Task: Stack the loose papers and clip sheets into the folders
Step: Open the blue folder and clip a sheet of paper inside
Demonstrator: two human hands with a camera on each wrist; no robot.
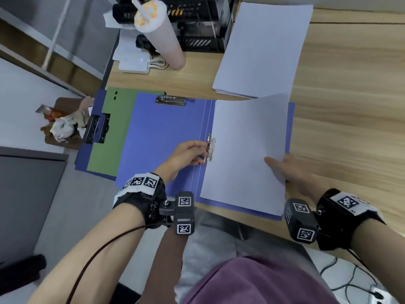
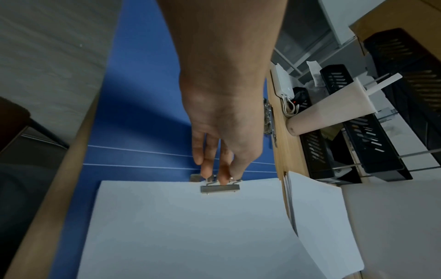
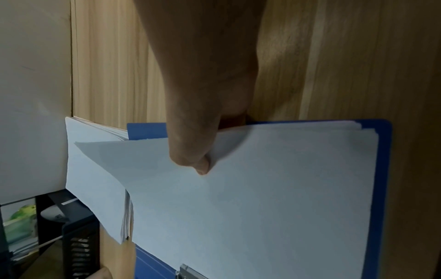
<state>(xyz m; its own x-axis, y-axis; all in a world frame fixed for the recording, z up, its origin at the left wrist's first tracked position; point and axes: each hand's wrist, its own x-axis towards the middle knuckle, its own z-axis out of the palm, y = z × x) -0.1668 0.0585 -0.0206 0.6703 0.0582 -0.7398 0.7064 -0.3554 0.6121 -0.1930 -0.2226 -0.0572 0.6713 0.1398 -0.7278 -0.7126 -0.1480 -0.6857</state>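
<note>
An open blue folder (image 1: 162, 137) lies on the wooden desk in front of me. White sheets (image 1: 247, 150) rest on its right half. My left hand (image 1: 188, 153) pinches the lever of the metal side clip (image 1: 211, 148) at the spine; in the left wrist view its fingertips (image 2: 223, 176) sit on the clip (image 2: 220, 188) at the paper's edge. My right hand (image 1: 285, 170) pinches the sheets' right edge, thumb (image 3: 190, 151) on top of the paper (image 3: 274, 198), fingers hidden underneath. A loose paper stack (image 1: 263, 49) lies behind the folder.
A green folder (image 1: 109, 132) and another blue one (image 1: 99, 102) with a black clip (image 1: 97, 128) lie under the open folder's left side. A tall drink cup (image 1: 162, 34), a white power bank (image 1: 137, 64) and black trays (image 1: 197, 23) stand at the back. Crumpled trash (image 1: 63, 126) sits left.
</note>
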